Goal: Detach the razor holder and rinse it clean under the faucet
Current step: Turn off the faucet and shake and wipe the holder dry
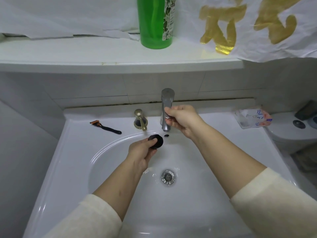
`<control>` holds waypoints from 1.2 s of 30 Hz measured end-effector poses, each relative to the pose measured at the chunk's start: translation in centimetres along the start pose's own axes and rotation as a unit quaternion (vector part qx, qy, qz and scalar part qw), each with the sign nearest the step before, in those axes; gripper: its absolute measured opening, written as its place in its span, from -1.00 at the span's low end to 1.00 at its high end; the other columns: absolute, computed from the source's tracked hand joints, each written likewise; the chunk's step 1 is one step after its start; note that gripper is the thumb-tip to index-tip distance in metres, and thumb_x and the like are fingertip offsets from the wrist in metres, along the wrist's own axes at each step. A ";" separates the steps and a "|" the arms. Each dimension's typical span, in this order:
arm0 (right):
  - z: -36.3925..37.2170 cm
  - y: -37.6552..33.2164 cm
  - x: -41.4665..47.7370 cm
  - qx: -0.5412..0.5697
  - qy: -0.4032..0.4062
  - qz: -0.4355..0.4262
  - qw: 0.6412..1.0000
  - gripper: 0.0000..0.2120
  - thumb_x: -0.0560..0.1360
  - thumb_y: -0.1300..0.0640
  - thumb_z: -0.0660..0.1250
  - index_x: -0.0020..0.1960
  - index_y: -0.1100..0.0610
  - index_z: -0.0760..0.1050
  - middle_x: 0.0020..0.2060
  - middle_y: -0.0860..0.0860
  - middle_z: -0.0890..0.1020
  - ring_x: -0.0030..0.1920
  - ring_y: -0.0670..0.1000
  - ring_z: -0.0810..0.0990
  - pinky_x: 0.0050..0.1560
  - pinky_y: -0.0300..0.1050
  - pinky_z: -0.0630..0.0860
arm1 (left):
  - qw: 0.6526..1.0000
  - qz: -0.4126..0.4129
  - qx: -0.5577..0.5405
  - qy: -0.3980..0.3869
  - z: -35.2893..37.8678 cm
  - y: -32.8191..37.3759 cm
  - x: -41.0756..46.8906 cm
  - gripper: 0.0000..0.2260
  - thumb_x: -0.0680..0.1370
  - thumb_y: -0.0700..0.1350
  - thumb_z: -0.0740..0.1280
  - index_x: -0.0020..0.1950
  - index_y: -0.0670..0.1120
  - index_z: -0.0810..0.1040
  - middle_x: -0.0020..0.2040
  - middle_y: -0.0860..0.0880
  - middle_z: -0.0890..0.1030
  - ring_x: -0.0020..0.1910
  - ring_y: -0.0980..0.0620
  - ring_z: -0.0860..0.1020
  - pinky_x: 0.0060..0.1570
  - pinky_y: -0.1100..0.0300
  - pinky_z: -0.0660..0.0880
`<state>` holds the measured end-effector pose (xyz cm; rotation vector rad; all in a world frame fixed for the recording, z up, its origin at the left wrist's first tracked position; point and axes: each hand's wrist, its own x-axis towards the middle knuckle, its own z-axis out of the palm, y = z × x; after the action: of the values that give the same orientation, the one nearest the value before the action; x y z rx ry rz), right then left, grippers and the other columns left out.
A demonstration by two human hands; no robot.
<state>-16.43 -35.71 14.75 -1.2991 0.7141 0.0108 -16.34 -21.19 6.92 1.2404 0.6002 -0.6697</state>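
Razor holder [156, 141]: small round black disc, matte, prob. hard plastic or rubbery. It's in the left hand [143, 152], over the basin, at approx 7 o'clock from the faucet [166, 110] spout and just below it. Thumb on top face, fingers curled under, so it's pinched across the flat faces w/ the far edge sticking out bare. Judging by size it's light and stiff; wet, it'd likely go slippery, so a hold by the rim w/ fingertips seems safer than by the faces, and leaves both faces open to rinse. No water stream visible at the spout.

Right hand [180, 120] is at the faucet, fingers wrapped on the chrome lever/body from 3 o'clock; closed around it, exact contact partly hidden.

A small dark hole [166, 135], maybe the overflow, shows on the basin wall just past the holder at 1 o'clock.

Sink [77, 152]: glossy white ceramic, round bowl in a square surround, metal drain [168, 176] at 5 o'clock from the holder. Brass-tone knob [140, 119] at 11 o'clock. Razor [105, 127], black handle w/ orange head, lies flat on the sink deck at 10 o'clock, well apart. Green bottle [157, 21], translucent plastic, on the shelf at 12.
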 end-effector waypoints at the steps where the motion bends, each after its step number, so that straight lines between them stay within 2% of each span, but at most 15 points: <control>1: 0.1 0.3 -0.2 -0.003 0.004 -0.011 1.000 -0.90 0.55 0.20 0.33 -0.08 0.25 0.48 -0.32 0.07 0.54 -0.41 -0.06 0.52 -0.44 -0.33 0.57 | 1.000 0.009 0.008 0.000 -0.1 -0.1 -0.2 -0.73 0.44 -0.34 0.41 0.13 -0.28 0.55 0.00 -0.16 0.61 -0.08 -0.02 0.59 -0.11 0.22 0.57; 4: 0.0 3.1 -1.2 0.030 0.021 -0.056 0.998 -0.77 0.62 0.10 0.19 -0.10 0.22 0.49 -0.40 0.03 0.50 -0.50 -0.09 0.45 -0.46 -0.26 0.44 | 0.996 0.057 0.060 -0.014 -0.9 -0.7 -0.7 -0.77 0.42 -0.36 0.41 0.07 -0.28 0.57 -0.07 -0.16 0.64 -0.11 -0.02 0.60 -0.02 0.21 0.55; 6: -0.5 6.4 -2.4 -0.019 0.041 -0.073 0.996 -0.76 0.62 0.12 0.17 -0.11 0.20 0.53 -0.40 -0.01 0.48 -0.46 -0.07 0.42 -0.43 -0.28 0.37 | 0.988 0.103 0.112 -0.037 -1.6 -1.1 -1.2 -0.76 0.42 -0.35 0.42 0.07 -0.25 0.59 -0.02 -0.18 0.66 -0.04 -0.06 0.63 0.02 0.21 0.53; 8: -1.2 9.5 -3.4 -0.148 0.003 -0.087 0.985 -0.84 0.58 0.13 0.25 0.04 0.16 0.57 -0.25 -0.02 0.55 -0.33 -0.07 0.47 -0.28 -0.25 0.45 | 0.973 0.144 0.170 -0.065 -2.3 -1.2 -1.6 -0.77 0.41 -0.33 0.42 0.06 -0.19 0.60 0.00 -0.17 0.68 0.01 -0.07 0.64 0.06 0.18 0.52; 12: -1.3 10.7 -4.0 -0.260 -0.131 -0.099 0.952 -0.64 0.54 0.16 0.32 0.33 0.02 0.45 0.20 0.04 0.51 -0.10 -0.05 0.56 0.02 -0.12 0.59 | 0.941 0.183 0.263 -0.112 -3.5 -0.7 -2.8 -0.73 0.41 -0.29 0.44 0.09 -0.13 0.59 0.02 -0.11 0.69 0.07 -0.09 0.64 0.15 0.08 0.53; 14: -0.9 9.4 -4.8 -0.256 -0.159 -0.156 0.941 -0.63 0.51 0.19 0.36 0.30 0.04 0.47 0.19 0.04 0.53 -0.04 -0.06 0.57 0.06 -0.11 0.59 | 0.921 0.242 0.281 -0.116 -4.1 0.1 -4.1 -0.71 0.40 -0.27 0.45 0.10 -0.09 0.59 0.04 -0.08 0.67 0.10 -0.03 0.62 0.18 0.09 0.52; 18: -1.1 7.7 -6.0 -0.265 -0.162 -0.334 0.890 -0.59 0.47 0.25 0.41 0.29 0.05 0.50 0.09 0.01 0.57 0.09 -0.08 0.57 0.10 -0.25 0.53 | 0.861 0.409 0.264 -0.146 -5.2 1.5 -6.3 -0.67 0.40 -0.37 0.43 0.12 -0.12 0.59 0.07 -0.07 0.60 0.10 0.07 0.59 0.15 0.29 0.49; 20: -0.9 9.5 -5.3 -0.298 -0.151 -0.253 0.908 -0.67 0.47 0.29 0.39 0.21 0.10 0.53 -0.06 -0.06 0.58 -0.05 -0.12 0.59 -0.05 -0.26 0.53 | 0.872 0.353 0.316 -0.122 -5.9 -0.2 -4.7 -0.69 0.40 -0.38 0.42 0.05 -0.07 0.60 0.03 -0.10 0.62 0.07 0.00 0.60 0.11 0.24 0.52; 21: -0.3 10.9 -5.2 -0.319 -0.166 -0.138 0.923 -0.76 0.49 0.29 0.36 0.14 0.13 0.53 -0.15 -0.07 0.56 -0.17 -0.15 0.58 -0.19 -0.27 0.51 | 0.890 0.273 0.349 -0.106 -6.3 -1.7 -3.7 -0.75 0.42 -0.36 0.41 0.01 -0.07 0.60 0.01 -0.16 0.64 0.07 -0.10 0.61 0.12 0.13 0.53; 23: 0.6 13.3 -4.8 -0.360 -0.210 0.086 0.905 -0.90 0.55 0.28 0.26 0.05 0.20 0.50 -0.24 0.01 0.54 -0.30 -0.08 0.57 -0.46 -0.35 0.45 | 0.915 0.078 0.385 -0.093 -6.4 -4.4 -2.3 -0.89 0.49 -0.30 0.35 -0.02 -0.18 0.61 0.00 -0.27 0.65 0.01 -0.21 0.63 0.13 -0.03 0.54; 25: 0.8 14.1 -3.8 -0.329 -0.211 0.161 0.906 -0.84 0.58 0.26 0.20 0.11 0.23 0.51 -0.21 0.09 0.57 -0.33 -0.04 0.57 -0.56 -0.39 0.40 | 0.932 -0.011 0.355 -0.070 -6.2 -5.3 -1.4 -0.90 0.54 -0.26 0.30 -0.01 -0.25 0.60 -0.07 -0.25 0.64 -0.18 -0.09 0.61 -0.03 0.09 0.56; 27: 0.7 13.3 -3.1 -0.254 -0.205 0.162 0.931 -0.74 0.58 0.23 0.25 0.25 0.22 0.48 -0.08 0.15 0.62 -0.29 -0.03 0.60 -0.42 -0.35 0.50 | 0.959 -0.017 0.277 -0.055 -5.9 -4.1 -1.0 -0.83 0.56 -0.23 0.30 0.06 -0.31 0.58 -0.18 -0.20 0.61 -0.28 0.00 0.56 -0.21 0.23 0.54; 29: 0.8 12.0 -3.0 -0.219 -0.195 0.114 0.949 -0.68 0.54 0.21 0.32 0.29 0.18 0.46 -0.05 0.15 0.61 -0.26 -0.03 0.60 -0.26 -0.27 0.56 | 0.979 -0.020 0.195 -0.060 -5.8 -2.0 -1.1 -0.76 0.55 -0.20 0.31 0.14 -0.33 0.55 -0.17 -0.17 0.62 -0.23 -0.01 0.60 -0.23 0.26 0.56; 33: 1.7 8.9 -3.7 -0.200 -0.155 -0.089 0.963 -0.60 0.50 0.20 0.38 0.32 0.07 0.45 0.08 0.08 0.57 -0.05 0.01 0.62 0.08 -0.05 0.61 | 0.984 0.060 0.065 -0.157 -5.7 1.6 -2.7 -0.74 0.55 -0.25 0.29 0.21 -0.29 0.54 0.04 -0.18 0.67 -0.03 0.01 0.67 0.08 0.20 0.57; 36: 2.0 8.5 -4.4 -0.137 -0.116 -0.200 0.963 -0.63 0.47 0.25 0.40 0.22 -0.03 0.49 0.09 0.02 0.60 0.04 0.00 0.63 0.13 -0.15 0.58 | 0.969 0.135 -0.017 -0.205 -6.1 2.6 -3.5 -0.73 0.53 -0.32 0.28 0.23 -0.25 0.52 0.13 -0.18 0.66 0.12 -0.05 0.63 0.17 0.15 0.53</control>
<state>-22.30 -29.71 9.66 -1.6599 0.2446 -0.0674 -17.09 -14.33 9.79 1.0839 0.0971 -0.6574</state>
